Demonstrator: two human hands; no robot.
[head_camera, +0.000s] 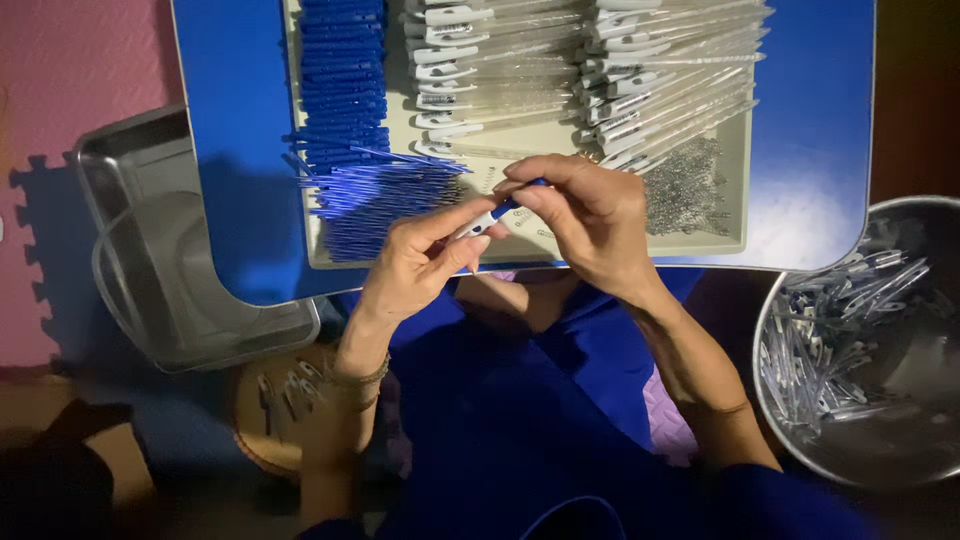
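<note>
Dim, soft frame; glare on the blue table (800, 215), dark bottom edge.

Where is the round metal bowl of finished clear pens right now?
In the head view, the round metal bowl sits at lower right, beside the right hand's forearm and below the blue table's right corner.

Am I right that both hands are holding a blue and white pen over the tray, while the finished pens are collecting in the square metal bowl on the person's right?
Nearly. The head view shows the left hand and right hand both gripping the blue and white pen over the tray, but the metal bowl on the right is round, not square.
</note>
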